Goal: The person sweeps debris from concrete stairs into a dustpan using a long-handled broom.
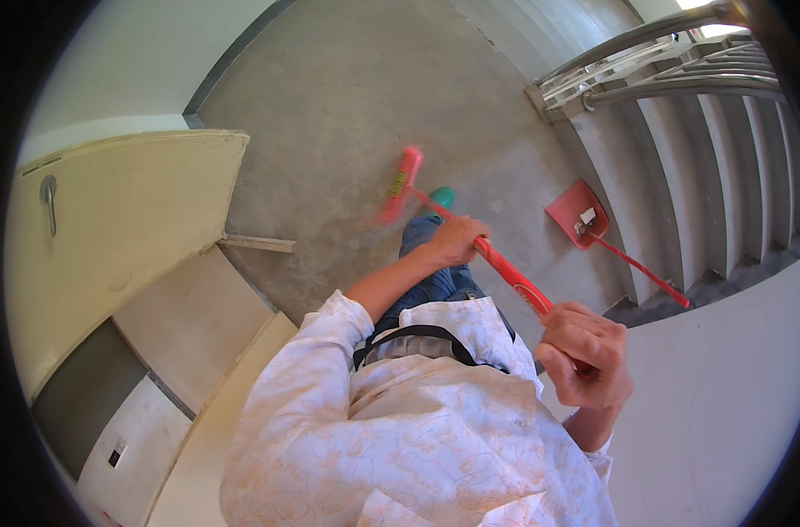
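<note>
My left hand [458, 241] grips the middle of the red handle of a broom [515, 277]. Higher up, near the handle's end, my right hand [587, 352] is closed around the same handle. The broom's head [403, 184], pink-red with a yellowish-green patch, is blurred and lies low over the concrete floor just left of a green shoe [442, 197]. To the right, a red dustpan [574, 214] with a long red handle stands by the stairs, and a white scrap [587, 215] with other small debris sits in it.
Concrete steps [670, 191] with metal railings [683, 85] border the right side. An opened cream door [129, 217] with a lever handle stands at left, and a wooden strip [258, 244] juts out beside its lower edge. A white wall [716, 395] rises at lower right.
</note>
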The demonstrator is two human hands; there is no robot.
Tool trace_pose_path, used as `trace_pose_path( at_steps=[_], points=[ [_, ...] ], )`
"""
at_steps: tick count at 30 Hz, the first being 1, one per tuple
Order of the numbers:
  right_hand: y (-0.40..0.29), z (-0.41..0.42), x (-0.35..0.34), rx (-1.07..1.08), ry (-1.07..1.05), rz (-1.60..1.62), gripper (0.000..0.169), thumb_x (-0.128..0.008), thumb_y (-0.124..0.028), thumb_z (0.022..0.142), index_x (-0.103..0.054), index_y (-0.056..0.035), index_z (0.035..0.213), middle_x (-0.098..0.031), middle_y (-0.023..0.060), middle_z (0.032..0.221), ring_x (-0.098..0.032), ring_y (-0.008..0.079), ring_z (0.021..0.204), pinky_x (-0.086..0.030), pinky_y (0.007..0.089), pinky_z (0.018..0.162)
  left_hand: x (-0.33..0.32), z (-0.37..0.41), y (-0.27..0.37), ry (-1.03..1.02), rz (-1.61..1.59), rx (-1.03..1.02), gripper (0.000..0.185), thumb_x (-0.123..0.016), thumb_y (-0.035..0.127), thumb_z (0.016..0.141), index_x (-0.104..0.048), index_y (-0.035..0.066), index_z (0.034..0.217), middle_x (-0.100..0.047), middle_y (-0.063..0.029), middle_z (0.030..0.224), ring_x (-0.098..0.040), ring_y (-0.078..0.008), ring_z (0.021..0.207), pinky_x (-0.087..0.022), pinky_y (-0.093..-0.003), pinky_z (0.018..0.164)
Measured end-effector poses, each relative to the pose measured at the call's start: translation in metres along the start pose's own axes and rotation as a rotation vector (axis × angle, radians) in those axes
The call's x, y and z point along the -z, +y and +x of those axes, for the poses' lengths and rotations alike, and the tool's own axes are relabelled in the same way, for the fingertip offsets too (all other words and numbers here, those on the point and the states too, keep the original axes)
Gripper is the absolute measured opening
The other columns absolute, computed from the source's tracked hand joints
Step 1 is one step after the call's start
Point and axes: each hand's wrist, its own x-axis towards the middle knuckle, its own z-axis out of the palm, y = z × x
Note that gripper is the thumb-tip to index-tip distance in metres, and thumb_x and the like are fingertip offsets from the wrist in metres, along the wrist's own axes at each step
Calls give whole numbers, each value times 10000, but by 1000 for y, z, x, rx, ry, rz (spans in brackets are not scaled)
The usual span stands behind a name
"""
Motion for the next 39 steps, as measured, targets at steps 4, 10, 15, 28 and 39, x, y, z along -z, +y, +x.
trace_pose_path(
  at_steps=[4, 10, 15, 28, 39],
  points=[
    [-12, -4, 2, 21, 156, 53, 157, -728, -24, 694, -574, 5, 711, -528, 71, 578, -529, 240, 518, -501, 386, 612, 13, 16, 33, -60, -2, 20, 82, -628, 152, 795, -588, 81, 791, -616, -108, 771, -598, -331, 784, -466, -438, 684],
    [1, 2, -14, 41, 236, 150, 129, -709, -19, 742, -584, -3, 717, -524, 70, 598, -519, 237, 531, -509, 384, 659, 39, -10, 8, 70, 41, 77, 59, -621, 145, 795, -595, 96, 813, -620, -122, 782, -594, -350, 815, -472, -459, 660],
    [39, 1, -37, -86, 203, 168, 127, -653, 29, 790, -568, 3, 699, -510, 71, 625, -513, 231, 559, -509, 375, 706, 57, -29, -34, 55, 105, 147, 88, -617, 162, 809, -590, 78, 807, -618, -127, 794, -588, -360, 821, -466, -454, 688],
    [-1, -19, 16, -167, 595, -88, 92, -648, 35, 710, -567, 26, 668, -513, 77, 540, -496, 215, 465, -526, 375, 628, -12, 65, 32, -198, 52, -67, 89, -637, 151, 792, -575, 94, 822, -597, -92, 797, -571, -316, 818, -466, -415, 691],
    [37, -67, 10, -50, 453, 65, 95, -677, 23, 727, -584, 15, 708, -546, 84, 620, -551, 251, 555, -507, 361, 646, -4, 19, 3, -138, 136, 19, 67, -632, 121, 769, -593, 83, 809, -617, -118, 817, -581, -339, 825, -459, -436, 696]
  ],
)
